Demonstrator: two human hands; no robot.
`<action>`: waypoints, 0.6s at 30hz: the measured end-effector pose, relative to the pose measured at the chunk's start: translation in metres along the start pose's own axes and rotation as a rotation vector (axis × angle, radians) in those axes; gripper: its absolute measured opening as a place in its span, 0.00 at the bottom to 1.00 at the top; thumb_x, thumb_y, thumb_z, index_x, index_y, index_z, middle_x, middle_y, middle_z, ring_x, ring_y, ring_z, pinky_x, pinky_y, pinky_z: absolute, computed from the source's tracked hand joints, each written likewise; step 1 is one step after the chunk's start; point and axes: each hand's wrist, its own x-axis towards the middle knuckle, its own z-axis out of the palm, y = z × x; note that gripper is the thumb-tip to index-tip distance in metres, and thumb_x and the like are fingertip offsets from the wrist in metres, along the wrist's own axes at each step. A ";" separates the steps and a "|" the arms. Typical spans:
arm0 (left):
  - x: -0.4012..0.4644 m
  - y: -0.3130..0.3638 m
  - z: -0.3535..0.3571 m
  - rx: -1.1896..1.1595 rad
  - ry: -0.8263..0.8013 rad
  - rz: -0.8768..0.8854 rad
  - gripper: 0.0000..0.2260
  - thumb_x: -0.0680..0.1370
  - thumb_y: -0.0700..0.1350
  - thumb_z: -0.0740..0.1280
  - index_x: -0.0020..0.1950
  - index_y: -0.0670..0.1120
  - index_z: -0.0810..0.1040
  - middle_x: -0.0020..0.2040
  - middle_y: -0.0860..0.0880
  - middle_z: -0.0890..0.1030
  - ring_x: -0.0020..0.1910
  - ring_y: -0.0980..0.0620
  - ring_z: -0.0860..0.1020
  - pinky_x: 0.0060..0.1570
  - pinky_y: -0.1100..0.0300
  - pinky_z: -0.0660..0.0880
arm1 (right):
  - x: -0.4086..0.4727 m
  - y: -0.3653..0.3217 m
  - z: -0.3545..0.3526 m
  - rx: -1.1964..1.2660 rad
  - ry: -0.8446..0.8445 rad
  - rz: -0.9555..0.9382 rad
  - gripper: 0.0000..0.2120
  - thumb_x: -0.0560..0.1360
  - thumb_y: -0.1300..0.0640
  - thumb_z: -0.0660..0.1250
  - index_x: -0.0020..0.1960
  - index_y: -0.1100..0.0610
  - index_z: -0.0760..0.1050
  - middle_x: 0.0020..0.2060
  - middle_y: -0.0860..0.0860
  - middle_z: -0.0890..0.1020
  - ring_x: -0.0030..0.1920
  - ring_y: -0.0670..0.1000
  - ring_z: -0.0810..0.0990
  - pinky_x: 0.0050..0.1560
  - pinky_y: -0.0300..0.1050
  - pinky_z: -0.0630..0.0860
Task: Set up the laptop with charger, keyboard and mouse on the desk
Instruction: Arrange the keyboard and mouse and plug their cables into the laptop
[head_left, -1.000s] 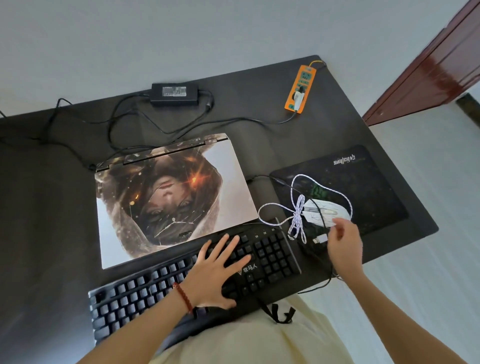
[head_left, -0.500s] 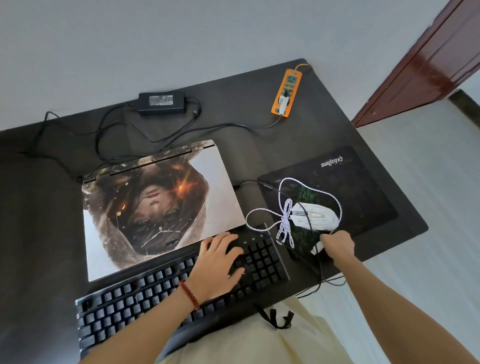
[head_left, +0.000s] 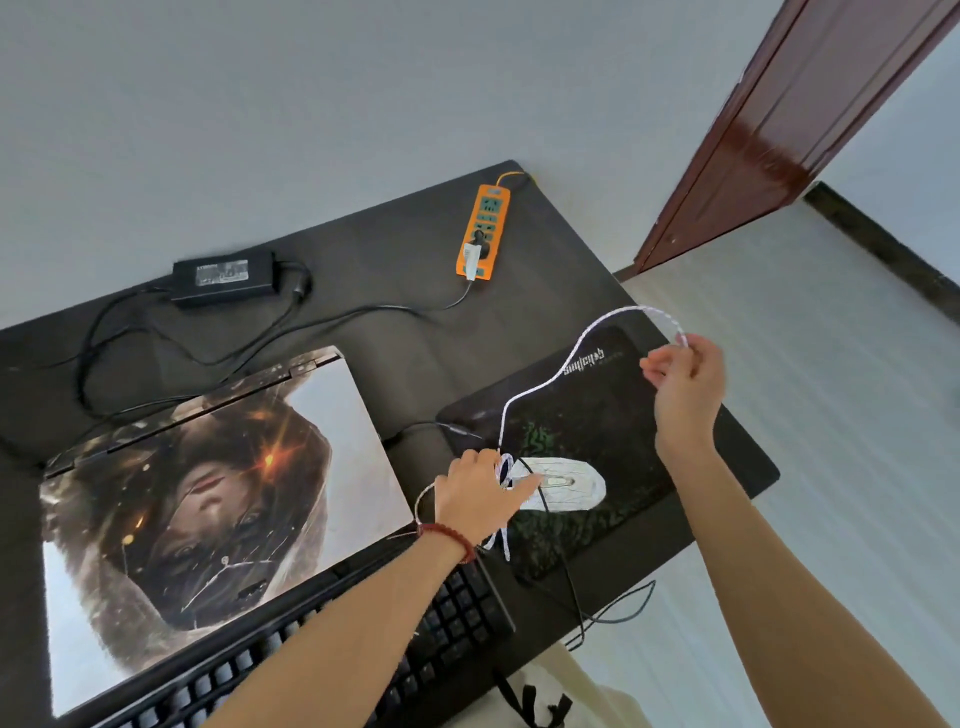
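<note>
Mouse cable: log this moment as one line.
right hand: holds mouse cable end, raised | left hand: on cable bundle beside mouse | laptop: closed

Right hand (head_left: 685, 382) raised, fingers (head_left: 655, 368) pinched

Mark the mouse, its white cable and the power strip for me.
mouse (head_left: 571, 486): head view, on its white shell, right of the left hand.
white cable (head_left: 540, 387): head view, on the raised stretch over the mouse pad.
power strip (head_left: 480, 228): head view, on the middle of its orange body.
</note>
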 end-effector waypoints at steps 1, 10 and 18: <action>0.002 0.008 0.003 -0.086 -0.016 -0.085 0.30 0.70 0.67 0.61 0.62 0.46 0.69 0.59 0.47 0.73 0.60 0.46 0.72 0.59 0.50 0.69 | 0.002 0.003 0.001 -0.090 -0.080 -0.017 0.05 0.79 0.62 0.54 0.50 0.54 0.67 0.35 0.47 0.76 0.37 0.46 0.76 0.44 0.39 0.74; 0.024 0.020 0.018 -0.172 -0.091 -0.171 0.35 0.68 0.59 0.70 0.70 0.49 0.62 0.62 0.45 0.65 0.64 0.44 0.67 0.63 0.50 0.69 | -0.033 0.108 -0.017 -1.224 -1.004 -0.571 0.36 0.70 0.40 0.65 0.72 0.54 0.58 0.67 0.49 0.68 0.62 0.52 0.69 0.59 0.47 0.69; 0.028 0.033 -0.012 -0.672 0.135 -0.188 0.24 0.75 0.34 0.61 0.71 0.44 0.65 0.39 0.45 0.77 0.34 0.53 0.77 0.32 0.70 0.72 | 0.021 0.094 -0.027 -0.917 -0.410 -0.069 0.30 0.67 0.40 0.69 0.61 0.57 0.68 0.55 0.56 0.74 0.55 0.57 0.75 0.51 0.52 0.74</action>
